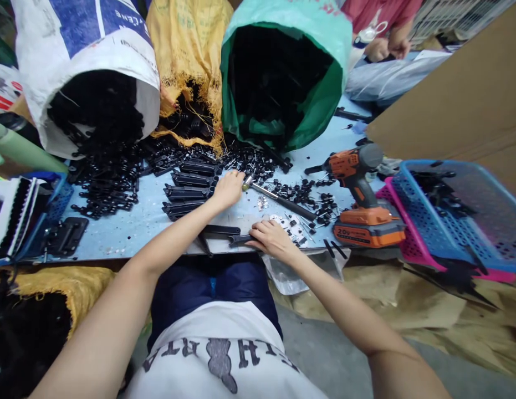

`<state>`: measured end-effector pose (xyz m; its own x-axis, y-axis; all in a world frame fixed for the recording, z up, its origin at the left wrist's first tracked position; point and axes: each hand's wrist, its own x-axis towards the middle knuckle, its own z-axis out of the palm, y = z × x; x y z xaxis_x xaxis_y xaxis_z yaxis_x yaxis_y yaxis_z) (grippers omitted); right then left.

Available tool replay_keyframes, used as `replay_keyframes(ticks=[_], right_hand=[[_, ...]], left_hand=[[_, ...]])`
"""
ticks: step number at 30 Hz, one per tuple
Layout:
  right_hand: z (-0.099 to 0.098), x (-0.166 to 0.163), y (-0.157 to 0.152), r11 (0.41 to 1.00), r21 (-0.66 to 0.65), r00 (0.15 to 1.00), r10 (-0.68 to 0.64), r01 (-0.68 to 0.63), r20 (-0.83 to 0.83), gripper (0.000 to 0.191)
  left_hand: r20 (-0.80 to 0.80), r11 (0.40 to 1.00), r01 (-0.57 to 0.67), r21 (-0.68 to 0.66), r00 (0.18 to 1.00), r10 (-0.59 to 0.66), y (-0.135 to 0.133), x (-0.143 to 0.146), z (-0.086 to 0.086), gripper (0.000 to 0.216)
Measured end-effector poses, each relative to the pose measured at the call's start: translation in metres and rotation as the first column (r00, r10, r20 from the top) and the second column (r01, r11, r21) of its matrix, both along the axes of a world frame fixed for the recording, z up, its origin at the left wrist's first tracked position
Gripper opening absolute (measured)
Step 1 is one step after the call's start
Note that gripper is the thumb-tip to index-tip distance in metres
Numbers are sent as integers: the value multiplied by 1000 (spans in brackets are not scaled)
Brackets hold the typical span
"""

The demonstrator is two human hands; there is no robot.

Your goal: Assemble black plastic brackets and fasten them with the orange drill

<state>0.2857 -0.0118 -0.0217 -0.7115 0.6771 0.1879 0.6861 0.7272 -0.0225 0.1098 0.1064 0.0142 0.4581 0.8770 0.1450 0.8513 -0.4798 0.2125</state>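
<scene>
One black part (240,240) lies crosswise, nearside of hammer (285,201) | its end is clamped by right hand (270,236), nearer | left hand (229,189): beside hammer head, grip cannot be told

The right hand (271,237) touches a narrow black plastic piece (240,239); the left hand (228,188) is beside a black-handled silver metal hammer (285,201).
</scene>
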Motion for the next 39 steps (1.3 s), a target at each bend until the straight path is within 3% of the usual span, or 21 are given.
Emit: replay_keyframes(ticks=[3,6,8,10,13,15,17,20,22,25,28,30,32,35,39], right_hand=[[-6,0,-5,999,-39,999,-17,16,-27,39],[-2,1,-3,996,-81,999,-26,22,-44,40],[6,7,9,993,-80,992,-89,83,-86,40],[15,18,33,968,-69,960,-249,242,-131,38],[23,37,83,847,-65,841,-531,527,-107,32],[24,46,115,782,-88,784,-620,617,-14,31],[23,50,138,751,-132,763,-640,647,93,36],[25,47,148,752,-167,770,-619,638,154,36],[30,40,139,785,-173,803,-593,594,68,32],[40,23,108,865,-249,854,-484,435,-189,24],[47,1,68,921,-349,868,-311,174,-388,18],[49,-13,46,917,-395,883,-224,48,-413,17],[49,-24,30,907,-420,915,-181,13,-361,18],[53,-38,18,915,-388,964,-190,107,-183,19],[65,-56,10,930,-299,976,-194,215,100,23]], left_hand=[[-46,995,-79,-64,996,76,50,25,-1,29],[-41,988,-95,-120,995,91,69,41,-8,30],[-29,986,-100,-135,995,97,67,45,-11,30],[-14,982,-105,-155,994,104,58,43,-12,27],[57,978,-120,-173,990,132,37,25,-9,27],[232,976,-114,-186,960,156,16,4,-5,32],[454,970,-94,-224,871,189,-11,-22,-2,33],[664,939,-75,-336,689,292,-56,-64,0,35],[757,901,-45,-432,524,389,-82,-88,-1,39],[817,836,57,-546,256,517,-109,-112,-6,37],[820,817,88,-570,124,559,-120,-120,-17,34],[839,842,43,-538,124,529,-122,-119,-26,33],[871,888,-39,-459,177,458,-123,-115,-34,30],[881,938,-163,-304,325,342,-122,-110,-45,26],[807,948,-290,-135,523,275,-120,-110,-54,25]])
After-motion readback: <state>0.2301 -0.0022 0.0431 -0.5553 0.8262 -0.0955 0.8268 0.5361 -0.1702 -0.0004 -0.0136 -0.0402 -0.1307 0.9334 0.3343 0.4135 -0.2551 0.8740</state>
